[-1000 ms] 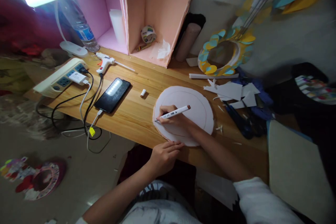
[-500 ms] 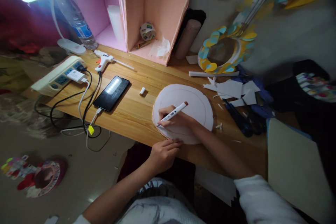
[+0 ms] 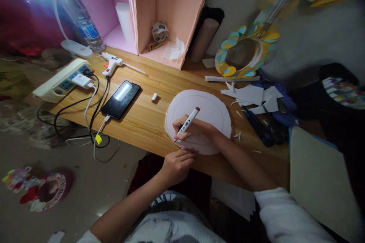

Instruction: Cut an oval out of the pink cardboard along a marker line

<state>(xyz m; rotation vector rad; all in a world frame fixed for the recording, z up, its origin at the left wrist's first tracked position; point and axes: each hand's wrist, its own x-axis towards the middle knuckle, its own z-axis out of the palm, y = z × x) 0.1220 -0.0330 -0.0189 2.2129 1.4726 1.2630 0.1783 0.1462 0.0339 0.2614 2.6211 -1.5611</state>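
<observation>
— Where do we have the marker (image 3: 187, 122)?
— Pinched low on its barrel by the fingers of our right hand (image 3: 195, 132), tip on the disc (image 3: 212, 108), flat on the worktop (image 3: 142, 121).
— And the disc?
— It looks thin, light and likely to slide, so we'd hold its rim. The fingers of our left hand (image 3: 176, 165), pressed together, rest there at 6 o'clock. Scraps (image 3: 251, 97) lie at 2, a phone (image 3: 121, 99) at 9.

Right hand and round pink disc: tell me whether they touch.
Touching. Head view: the right hand, gripping the white marker, rests flat on the round pink disc.
</observation>
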